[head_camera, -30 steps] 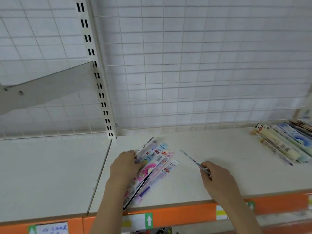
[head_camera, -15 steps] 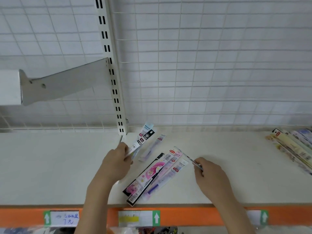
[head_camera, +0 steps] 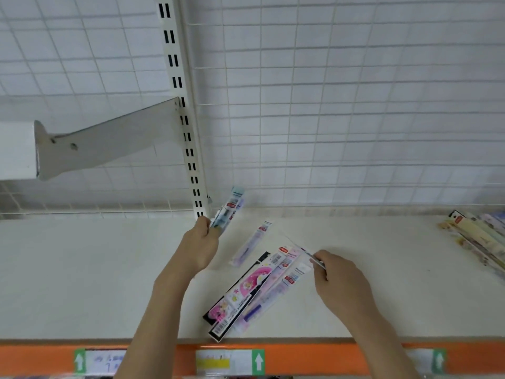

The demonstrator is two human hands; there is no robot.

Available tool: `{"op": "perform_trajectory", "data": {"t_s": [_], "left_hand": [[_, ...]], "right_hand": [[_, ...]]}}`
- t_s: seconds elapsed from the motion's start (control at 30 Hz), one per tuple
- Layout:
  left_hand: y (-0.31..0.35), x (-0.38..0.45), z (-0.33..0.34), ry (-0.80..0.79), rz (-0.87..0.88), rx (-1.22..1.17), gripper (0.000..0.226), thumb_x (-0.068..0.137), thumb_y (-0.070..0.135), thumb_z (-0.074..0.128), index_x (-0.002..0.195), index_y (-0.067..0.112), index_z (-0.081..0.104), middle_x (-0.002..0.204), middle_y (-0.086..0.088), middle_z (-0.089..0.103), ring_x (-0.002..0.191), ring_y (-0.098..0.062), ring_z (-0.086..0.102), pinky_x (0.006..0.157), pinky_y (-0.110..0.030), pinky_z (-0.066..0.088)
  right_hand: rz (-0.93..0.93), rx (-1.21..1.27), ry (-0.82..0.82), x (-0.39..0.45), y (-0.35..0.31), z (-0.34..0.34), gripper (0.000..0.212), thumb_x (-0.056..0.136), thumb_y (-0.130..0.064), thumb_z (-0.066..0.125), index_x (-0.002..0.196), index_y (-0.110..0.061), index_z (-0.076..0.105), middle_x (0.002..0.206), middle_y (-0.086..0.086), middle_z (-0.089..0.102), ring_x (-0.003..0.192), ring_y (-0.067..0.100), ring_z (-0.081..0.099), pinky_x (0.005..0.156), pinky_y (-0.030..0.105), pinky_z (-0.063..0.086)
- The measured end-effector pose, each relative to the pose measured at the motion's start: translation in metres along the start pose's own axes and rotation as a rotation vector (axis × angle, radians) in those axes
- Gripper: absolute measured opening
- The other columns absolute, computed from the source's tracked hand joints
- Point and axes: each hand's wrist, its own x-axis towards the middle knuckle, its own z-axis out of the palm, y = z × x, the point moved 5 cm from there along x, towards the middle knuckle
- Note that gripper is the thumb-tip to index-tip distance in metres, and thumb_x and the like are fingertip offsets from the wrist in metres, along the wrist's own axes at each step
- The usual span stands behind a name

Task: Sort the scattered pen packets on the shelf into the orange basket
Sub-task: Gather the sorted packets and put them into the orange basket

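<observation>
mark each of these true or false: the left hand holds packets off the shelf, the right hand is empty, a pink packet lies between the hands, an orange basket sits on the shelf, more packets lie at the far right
1. The left hand holds packets lifted off the shelf. True.
2. The right hand is empty. False: it pinches a thin clear packet.
3. A pink packet lies on the shelf between the hands. True.
4. An orange basket sits on the shelf. False: no basket is in view; only the shelf's front strip is orange.
5. More packets lie in a pile at the far right. True.
</observation>
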Motion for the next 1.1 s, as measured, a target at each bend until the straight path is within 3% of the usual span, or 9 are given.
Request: {"op": "perform_trajectory", "data": {"t_s": [0.1,0.2,0.27,0.4,0.5,0.63,0.8,1.0,1.1], "left_hand": [[0.01,0.025,0.025,-0.078,0.007,0.145,0.042,0.091,0.054,0.041,0.085,0.013,0.045,0.074,-0.001,0.05,0.065,-0.017,0.046,0.056,-0.027,0.032],[0.011,0.045,0.05,-0.117,0.014,0.356,0.053,0.076,0.069,0.053,0.076,0.017,0.043,0.072,0.002,0.051,0.065,-0.014,0.049,0.056,-0.026,0.037],[0.007,0.052,0.061,-0.115,-0.009,0.459,0.058,0.072,0.072,0.055,0.083,0.016,0.045,0.075,0.002,0.053,0.073,-0.019,0.054,0.063,-0.029,0.042],[-0.002,0.057,0.072,-0.153,-0.086,0.55,0.048,0.082,0.056,0.055,0.098,0.012,0.049,0.079,-0.002,0.058,0.081,-0.024,0.06,0.071,-0.03,0.045],[-0.004,0.06,0.07,-0.17,-0.057,0.625,0.029,0.09,0.04,0.048,0.09,0.011,0.051,0.066,0.001,0.052,0.079,-0.024,0.059,0.068,-0.029,0.045],[-0.005,0.055,0.055,-0.169,0.005,0.604,0.021,0.094,0.033,0.043,0.09,0.012,0.045,0.071,0.001,0.049,0.076,-0.022,0.053,0.075,-0.03,0.043],[-0.016,0.038,0.015,-0.02,-0.029,0.431,0.015,0.091,0.023,0.047,0.095,0.01,0.051,0.098,-0.009,0.065,0.091,-0.027,0.06,0.078,-0.035,0.047],[-0.038,-0.004,-0.027,0.126,-0.111,0.382,0.015,0.087,0.018,0.046,0.085,0.008,0.058,0.085,-0.01,0.07,0.081,-0.03,0.064,0.073,-0.038,0.052],[-0.048,-0.023,-0.041,0.199,-0.126,0.366,0.016,0.087,0.018,0.048,0.081,0.006,0.056,0.08,-0.011,0.07,0.078,-0.031,0.063,0.07,-0.039,0.051]], "right_hand": [[0.018,-0.032,0.008,0.005,0.005,-0.009,0.019,0.097,-0.025,0.038,0.105,-0.021,0.055,0.093,-0.001,0.063,0.087,0.02,0.059,0.063,0.026,0.035],[0.048,-0.048,0.003,0.005,0.013,-0.015,0.019,0.096,-0.023,0.039,0.107,-0.022,0.055,0.092,-0.001,0.063,0.078,0.018,0.053,0.062,0.026,0.034],[0.065,-0.046,0.001,0.004,0.019,-0.016,0.019,0.095,-0.023,0.041,0.106,-0.022,0.056,0.09,-0.001,0.063,0.077,0.019,0.053,0.062,0.026,0.035],[0.091,-0.039,-0.03,0.004,0.023,-0.013,0.019,0.093,-0.022,0.042,0.105,-0.022,0.057,0.091,0.001,0.064,0.079,0.021,0.055,0.063,0.027,0.036],[0.071,-0.034,-0.05,0.007,0.019,-0.008,0.02,0.093,-0.021,0.042,0.107,-0.022,0.057,0.093,0.001,0.064,0.089,0.023,0.059,0.064,0.027,0.037],[0.034,0.028,-0.079,0.01,0.008,-0.003,0.018,0.093,-0.019,0.042,0.102,-0.021,0.057,0.078,-0.002,0.057,0.073,0.021,0.053,0.06,0.029,0.039],[-0.059,0.136,-0.135,0.015,-0.018,0.009,0.013,0.091,-0.023,0.047,0.092,-0.024,0.06,0.067,-0.004,0.055,0.064,0.02,0.053,0.052,0.025,0.035],[-0.212,0.125,-0.216,0.014,-0.063,0.032,0.015,0.093,-0.027,0.046,0.101,-0.024,0.059,0.079,-0.007,0.054,0.071,0.015,0.048,0.063,0.029,0.043],[-0.268,0.107,-0.309,0.011,-0.077,0.042,0.026,0.092,-0.023,0.047,0.114,-0.033,0.058,0.083,-0.008,0.059,0.067,0.012,0.046,0.057,0.025,0.038]]}}
